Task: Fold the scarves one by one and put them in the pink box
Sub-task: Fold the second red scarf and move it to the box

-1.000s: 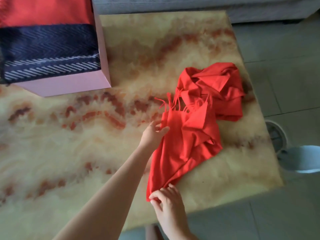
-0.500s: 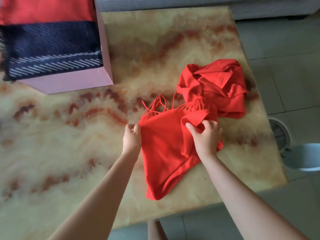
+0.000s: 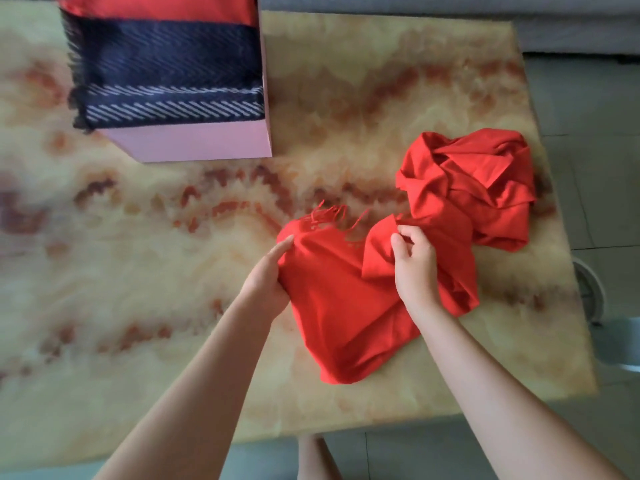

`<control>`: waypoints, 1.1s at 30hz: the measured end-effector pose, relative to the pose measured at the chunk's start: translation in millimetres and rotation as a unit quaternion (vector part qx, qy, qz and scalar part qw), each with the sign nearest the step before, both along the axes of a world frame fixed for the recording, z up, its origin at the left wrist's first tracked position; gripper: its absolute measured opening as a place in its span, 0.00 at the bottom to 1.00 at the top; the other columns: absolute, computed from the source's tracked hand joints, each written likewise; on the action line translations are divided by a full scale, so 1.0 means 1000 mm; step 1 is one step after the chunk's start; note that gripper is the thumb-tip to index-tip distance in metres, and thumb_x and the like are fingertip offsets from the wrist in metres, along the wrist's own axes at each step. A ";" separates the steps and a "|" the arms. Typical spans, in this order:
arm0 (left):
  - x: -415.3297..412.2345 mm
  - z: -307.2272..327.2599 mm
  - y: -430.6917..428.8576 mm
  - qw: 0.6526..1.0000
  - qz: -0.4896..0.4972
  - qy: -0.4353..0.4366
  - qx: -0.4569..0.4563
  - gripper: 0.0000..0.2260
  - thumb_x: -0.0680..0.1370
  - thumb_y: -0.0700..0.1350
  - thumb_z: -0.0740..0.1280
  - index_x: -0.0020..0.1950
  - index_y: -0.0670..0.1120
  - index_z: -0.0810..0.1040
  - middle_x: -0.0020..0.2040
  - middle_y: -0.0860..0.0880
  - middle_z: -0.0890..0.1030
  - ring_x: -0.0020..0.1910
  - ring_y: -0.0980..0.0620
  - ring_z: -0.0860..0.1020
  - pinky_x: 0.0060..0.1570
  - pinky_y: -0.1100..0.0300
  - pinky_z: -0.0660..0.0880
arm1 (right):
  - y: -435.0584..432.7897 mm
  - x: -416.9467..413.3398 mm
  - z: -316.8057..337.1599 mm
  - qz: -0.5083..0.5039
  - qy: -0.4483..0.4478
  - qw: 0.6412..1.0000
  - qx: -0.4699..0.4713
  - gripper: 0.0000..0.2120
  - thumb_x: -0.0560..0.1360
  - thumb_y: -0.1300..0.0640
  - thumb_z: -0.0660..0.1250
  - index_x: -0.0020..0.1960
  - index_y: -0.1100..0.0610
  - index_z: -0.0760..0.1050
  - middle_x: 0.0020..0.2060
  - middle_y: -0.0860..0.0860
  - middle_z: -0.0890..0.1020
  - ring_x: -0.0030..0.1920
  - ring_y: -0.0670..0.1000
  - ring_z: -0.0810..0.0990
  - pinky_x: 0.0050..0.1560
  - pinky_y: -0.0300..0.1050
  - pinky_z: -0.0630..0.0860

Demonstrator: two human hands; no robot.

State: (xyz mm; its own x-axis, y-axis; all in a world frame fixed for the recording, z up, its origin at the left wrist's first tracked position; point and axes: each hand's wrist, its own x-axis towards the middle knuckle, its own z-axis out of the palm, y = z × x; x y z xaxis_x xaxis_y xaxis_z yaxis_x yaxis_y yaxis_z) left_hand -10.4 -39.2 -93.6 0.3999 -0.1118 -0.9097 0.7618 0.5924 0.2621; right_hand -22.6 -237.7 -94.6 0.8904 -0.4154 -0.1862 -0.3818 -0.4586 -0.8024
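On the table (image 3: 156, 271), the grip of the left hand (image 3: 268, 277) clamps the red scarf (image 3: 346, 306) at its near-fringe edge, while the right hand (image 3: 414, 268) pinches a fold.

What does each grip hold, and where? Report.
Red scarf: left grip holds its left edge below the fringe; right grip pinches a folded flap near the fringed end.

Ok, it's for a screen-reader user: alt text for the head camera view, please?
Two bare hands fold a red scarf on a marbled table: the left hand grips its fringed end, the right hand pinches a folded flap. More red fabric lies bunched at right; a pink box at upper left holds a navy striped scarf and a second red scarf.
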 end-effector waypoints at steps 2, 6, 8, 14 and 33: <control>-0.003 0.001 0.017 0.997 0.070 -0.009 -0.020 0.06 0.76 0.44 0.68 0.49 0.43 0.81 0.37 0.47 0.84 0.35 0.54 0.82 0.43 0.62 0.79 | 0.010 0.001 0.006 0.011 0.006 1.000 0.011 0.08 0.77 0.64 0.62 0.52 0.64 0.78 0.44 0.52 0.81 0.46 0.49 0.77 0.48 0.40 0.69; -0.017 0.002 0.063 0.985 0.162 -0.049 -0.015 0.09 0.78 0.43 0.64 0.41 0.45 0.82 0.35 0.48 0.82 0.34 0.57 0.81 0.42 0.66 0.77 | 0.041 0.007 0.015 0.075 0.066 0.989 0.111 0.04 0.74 0.57 0.70 0.40 0.52 0.78 0.35 0.44 0.80 0.34 0.38 0.75 0.41 0.36 0.71; -0.026 0.005 0.085 0.982 0.181 -0.054 -0.005 0.09 0.79 0.42 0.62 0.43 0.44 0.80 0.34 0.48 0.83 0.33 0.57 0.81 0.42 0.65 0.77 | 0.059 0.010 0.013 0.132 0.093 0.982 0.093 0.04 0.71 0.61 0.72 0.42 0.54 0.79 0.37 0.47 0.82 0.34 0.35 0.77 0.42 0.36 0.73; -0.066 -0.003 0.160 0.965 0.260 -0.027 0.035 0.05 0.78 0.40 0.63 0.48 0.45 0.78 0.33 0.51 0.83 0.32 0.57 0.81 0.37 0.66 0.78 | 0.127 0.029 0.013 0.197 0.041 0.980 0.001 0.04 0.75 0.63 0.65 0.47 0.61 0.78 0.41 0.54 0.82 0.44 0.54 0.80 0.49 0.48 0.73; -0.174 -0.011 0.421 0.941 0.317 -0.085 0.084 0.08 0.78 0.33 0.58 0.47 0.45 0.73 0.38 0.50 0.82 0.30 0.61 0.79 0.32 0.71 0.76 | 0.445 0.067 -0.013 0.426 0.179 0.883 -0.079 0.16 0.67 0.53 0.76 0.50 0.62 0.81 0.43 0.53 0.84 0.42 0.50 0.79 0.46 0.46 0.74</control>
